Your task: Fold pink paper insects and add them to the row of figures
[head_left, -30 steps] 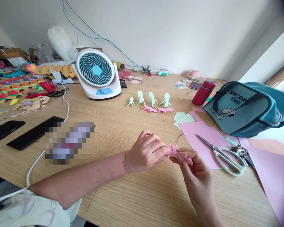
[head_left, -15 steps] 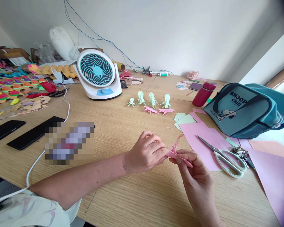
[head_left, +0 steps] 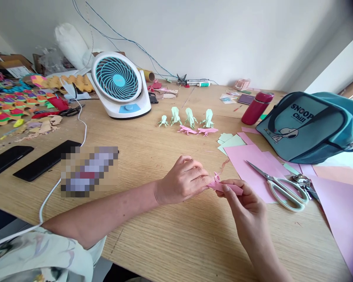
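Both hands hold a small pink folded paper figure [head_left: 225,186] just above the wooden table [head_left: 170,235]. My left hand [head_left: 184,181] pinches its left end with fingertips pressed together. My right hand [head_left: 247,205] grips its right end from below, thumb on top. Beyond them stand several pale green folded paper figures [head_left: 190,117] with two pink ones [head_left: 197,130] lying in front. Pink paper sheets [head_left: 250,164] lie to the right with white-handled scissors [head_left: 279,188] on them.
A white and blue desk fan [head_left: 119,84] stands at the back left, its white cable [head_left: 51,192] running to the near edge. Two black phones [head_left: 26,160] lie at left. A teal bag [head_left: 308,125] and a red bottle [head_left: 254,109] sit at right. Coloured paper crafts [head_left: 20,103] fill the far left.
My hands have stayed together on the pink figure, turning it slightly so its right end lies flatter. The view has shifted a little.
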{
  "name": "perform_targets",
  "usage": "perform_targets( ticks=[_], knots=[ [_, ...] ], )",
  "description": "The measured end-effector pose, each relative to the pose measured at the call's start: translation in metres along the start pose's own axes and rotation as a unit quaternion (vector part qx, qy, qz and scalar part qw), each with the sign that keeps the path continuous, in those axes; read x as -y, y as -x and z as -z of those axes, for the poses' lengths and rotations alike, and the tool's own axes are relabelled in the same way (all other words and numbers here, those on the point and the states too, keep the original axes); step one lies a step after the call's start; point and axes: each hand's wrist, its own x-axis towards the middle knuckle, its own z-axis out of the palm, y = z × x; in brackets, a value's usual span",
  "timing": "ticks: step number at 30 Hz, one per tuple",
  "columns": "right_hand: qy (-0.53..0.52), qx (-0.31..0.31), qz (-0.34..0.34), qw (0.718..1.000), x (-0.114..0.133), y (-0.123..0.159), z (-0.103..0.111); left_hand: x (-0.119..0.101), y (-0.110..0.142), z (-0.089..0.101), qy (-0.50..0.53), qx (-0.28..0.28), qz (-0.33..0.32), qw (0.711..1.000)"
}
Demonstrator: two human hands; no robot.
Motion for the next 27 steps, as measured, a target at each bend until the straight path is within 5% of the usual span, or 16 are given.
perform_targets(
  ticks=[27],
  knots=[
    [-0.031,0.0,-0.032,0.999,-0.0014,-0.0048,0.0005,0.0024,0.0,-0.0011,0.039,0.011,0.011,0.999]
  ],
)
